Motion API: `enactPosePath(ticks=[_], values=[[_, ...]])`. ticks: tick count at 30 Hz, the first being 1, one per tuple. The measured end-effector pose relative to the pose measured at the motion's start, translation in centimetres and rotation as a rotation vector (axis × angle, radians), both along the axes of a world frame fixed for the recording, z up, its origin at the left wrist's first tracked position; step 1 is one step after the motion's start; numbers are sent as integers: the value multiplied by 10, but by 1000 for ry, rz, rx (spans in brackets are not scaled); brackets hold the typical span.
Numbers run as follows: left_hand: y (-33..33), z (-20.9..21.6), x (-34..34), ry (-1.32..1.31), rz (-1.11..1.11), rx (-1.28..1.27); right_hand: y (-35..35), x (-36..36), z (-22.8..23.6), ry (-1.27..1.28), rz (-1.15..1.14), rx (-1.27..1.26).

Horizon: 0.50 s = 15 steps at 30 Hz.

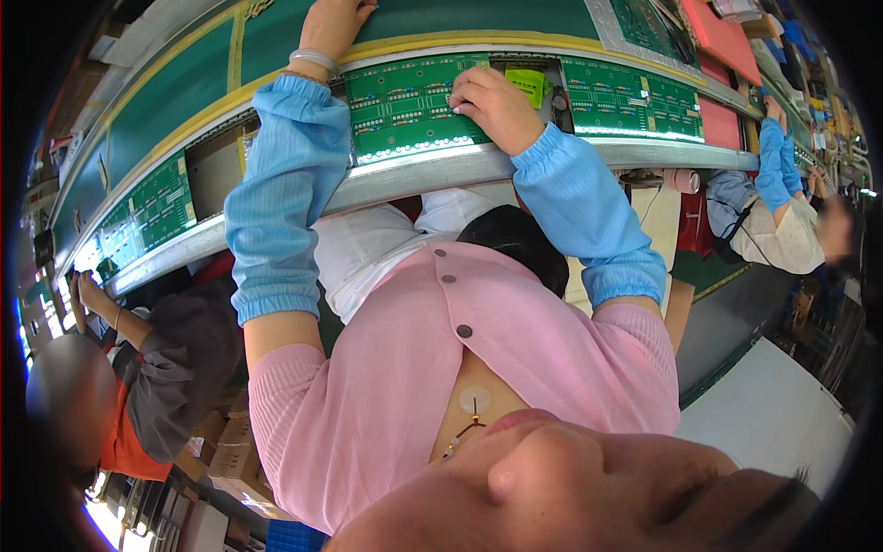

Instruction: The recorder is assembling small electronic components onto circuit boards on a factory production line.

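A green circuit board (405,134) with rows of small striped resistors and bare slots lies on the metal rail in front of me. My right hand (492,103) is over its right end, with bent fingers close together and fingertips at the board's surface. Anything pinched in them is hidden. My left hand (333,28) reaches past the board's far left corner, over the green bench top (441,20). The upper picture edge cuts off most of its fingers, so its grip does not show.
Another populated board (625,118) sits to the right, beyond a gap with a yellow-green packet (526,85). More boards (147,207) lie along the metal rail (423,178) to the left. Co-workers sit on both sides; a pink cylinder (682,180) is below the rail at right.
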State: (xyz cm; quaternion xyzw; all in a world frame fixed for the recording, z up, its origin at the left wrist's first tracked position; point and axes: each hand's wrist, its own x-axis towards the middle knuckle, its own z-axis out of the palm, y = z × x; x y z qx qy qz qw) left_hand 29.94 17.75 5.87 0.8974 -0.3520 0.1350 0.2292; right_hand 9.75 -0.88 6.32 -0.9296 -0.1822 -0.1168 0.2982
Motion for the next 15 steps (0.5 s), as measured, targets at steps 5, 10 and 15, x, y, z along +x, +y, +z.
enactPosePath(ticks=[5, 10, 15], values=[[-6, -3, -6, -98, -17, 26, 1, -3, 3, 22, 1, -58], [-11, 3, -16, -108, -57, -23, 2, -2, 6, 13, 16, -82], [-10, 7, -14, 80, -80, -28, 1, -1, 10, 17, 127, -119]])
